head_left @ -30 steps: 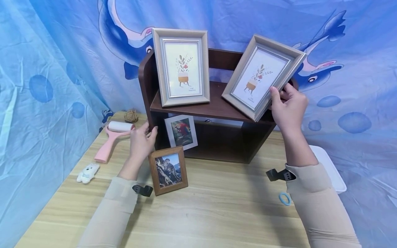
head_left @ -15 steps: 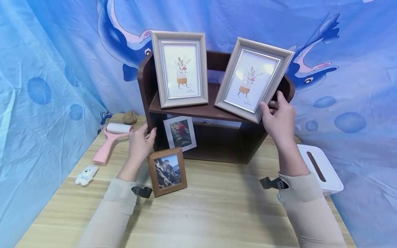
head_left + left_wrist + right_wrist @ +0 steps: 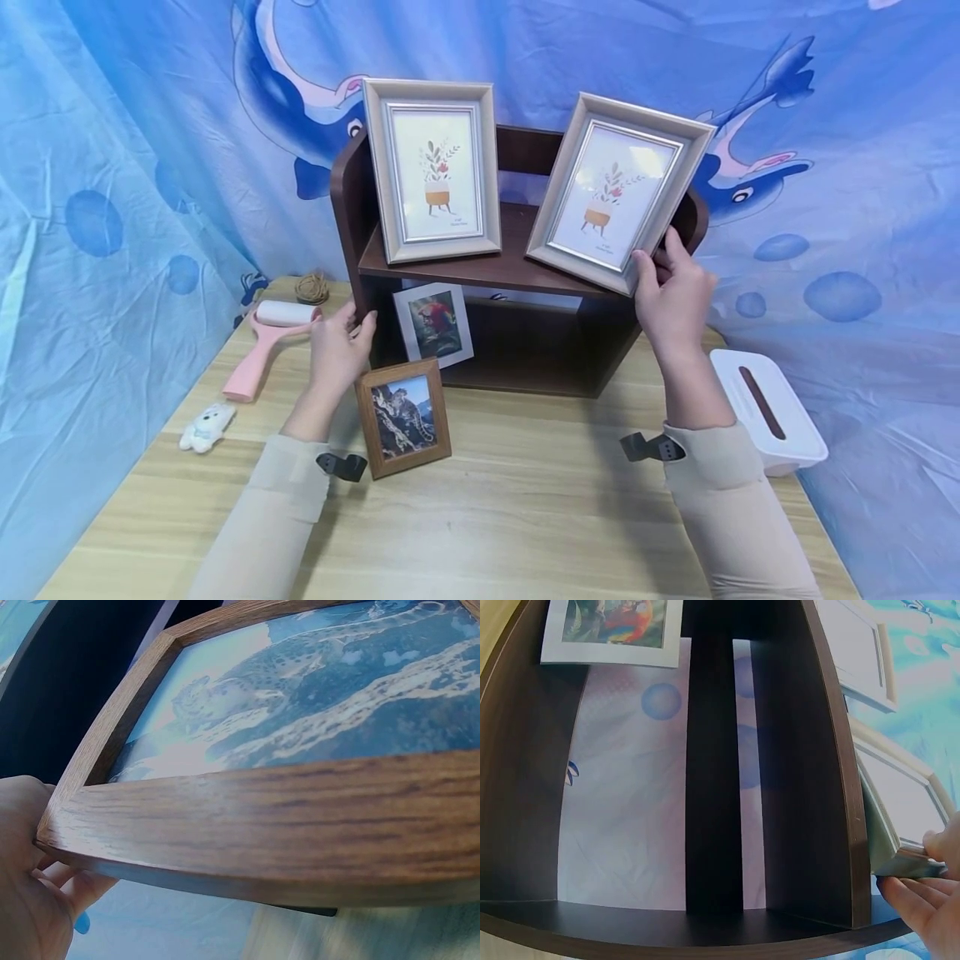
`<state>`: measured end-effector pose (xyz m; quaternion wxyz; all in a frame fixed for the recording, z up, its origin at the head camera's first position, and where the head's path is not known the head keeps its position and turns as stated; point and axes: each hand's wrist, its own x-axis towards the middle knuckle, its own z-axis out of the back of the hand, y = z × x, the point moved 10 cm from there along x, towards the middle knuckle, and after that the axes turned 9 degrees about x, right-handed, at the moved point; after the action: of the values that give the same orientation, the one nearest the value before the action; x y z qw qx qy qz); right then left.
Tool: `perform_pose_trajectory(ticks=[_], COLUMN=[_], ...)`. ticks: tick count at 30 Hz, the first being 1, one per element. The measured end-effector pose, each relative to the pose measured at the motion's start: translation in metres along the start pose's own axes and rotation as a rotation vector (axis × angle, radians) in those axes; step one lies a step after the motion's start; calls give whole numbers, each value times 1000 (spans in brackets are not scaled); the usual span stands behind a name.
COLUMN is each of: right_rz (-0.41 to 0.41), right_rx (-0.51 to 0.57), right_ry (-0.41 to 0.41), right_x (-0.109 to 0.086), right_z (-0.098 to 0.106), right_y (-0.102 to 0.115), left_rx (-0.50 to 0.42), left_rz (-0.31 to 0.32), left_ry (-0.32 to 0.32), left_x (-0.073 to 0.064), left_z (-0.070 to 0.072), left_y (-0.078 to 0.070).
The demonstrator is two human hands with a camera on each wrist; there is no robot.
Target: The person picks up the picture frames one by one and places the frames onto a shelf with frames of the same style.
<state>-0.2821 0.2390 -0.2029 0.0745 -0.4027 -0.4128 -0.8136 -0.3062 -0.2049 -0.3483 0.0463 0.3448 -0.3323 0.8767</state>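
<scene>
Beige frame [image 3: 621,193] less tilted than a second ago

Head: the right grip [image 3: 677,296] pinches it at the shelf [image 3: 525,358]; adjustment seems unfinished. Its twin [image 3: 432,171] stands left of that grip. The left grip [image 3: 339,346] rests loosely at the shelf's side.

Left wrist: one wood frame [image 3: 255,829] beside the grip.

Right wrist: one white frame [image 3: 615,630] well left; four frames, one shelf.

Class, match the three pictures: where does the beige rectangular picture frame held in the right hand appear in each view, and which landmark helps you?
Head: the beige rectangular picture frame is tilted, right of centre in the upper half, gripped by the right hand.
Left wrist: not in it.
Right wrist: near the right edge, below another beige frame.
Landmark: the dark brown wooden shelf, plain in the head and right wrist views.
</scene>
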Motion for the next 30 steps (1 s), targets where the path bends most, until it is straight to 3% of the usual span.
perform_pose_trajectory(ticks=[7,14,19,24,30], right_rz=[7,-7,103,174,166], right_rx=[10,73,125,160,116], right_ry=[12,-3,-67,-70,30], right_x=[-2,-18,-35,-57,-80], right_z=[0,10,30,40,36], right_y=[-1,-3,-2,-14,-36], left_rx=[6,4,20,149,328], left_rz=[0,-11,11,-10,-70], left_ry=[1,-5,55,143,233], left_x=[0,0,-1,-7,-24], left_z=[0,1,1,3,7], left_y=[0,-2,1,0,-7])
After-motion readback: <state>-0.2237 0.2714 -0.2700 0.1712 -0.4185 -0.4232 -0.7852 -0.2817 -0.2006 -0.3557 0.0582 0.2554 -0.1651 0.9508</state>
